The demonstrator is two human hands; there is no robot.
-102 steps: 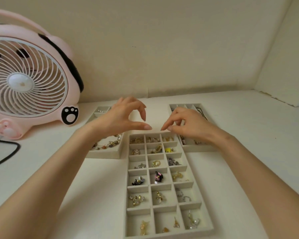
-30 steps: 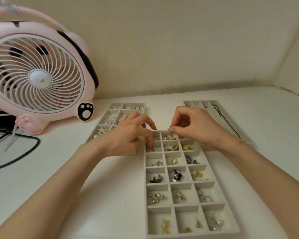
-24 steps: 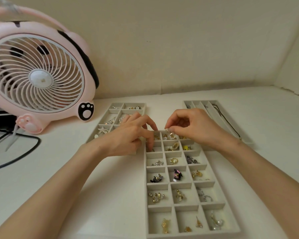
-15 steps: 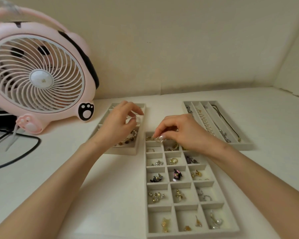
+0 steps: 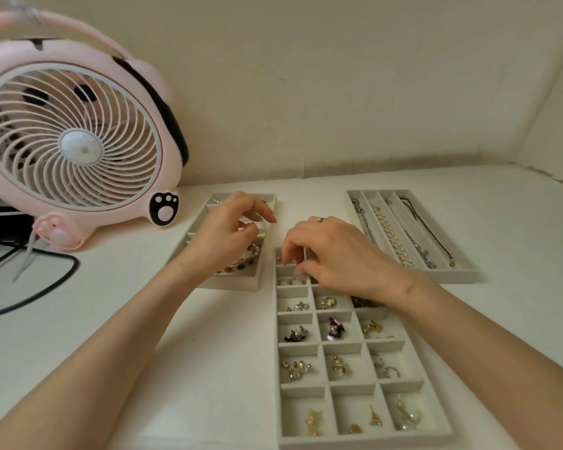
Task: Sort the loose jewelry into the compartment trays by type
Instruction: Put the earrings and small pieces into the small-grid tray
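The middle grey tray (image 5: 326, 348) holds earrings and rings in several small compartments. My right hand (image 5: 335, 254) reaches into its far left corner, thumb and forefinger curled as if pinching a small piece that I can barely see. My left hand (image 5: 225, 235) hovers over the left tray (image 5: 228, 285), its fingers curled with thumb and forefinger close around something small and shiny. A beaded bracelet (image 5: 242, 263) lies in that tray's near compartment. The right tray (image 5: 462, 276) holds necklaces in long slots.
A pink fan (image 5: 78, 141) with a paw foot stands at the back left. A black cable (image 5: 46, 287) loops on the white tabletop beside it. Walls close in behind and to the right.
My left hand left the middle tray's top corner and moved over the left tray. My right hand dropped and shifted left from the top middle compartments to the top left ones.
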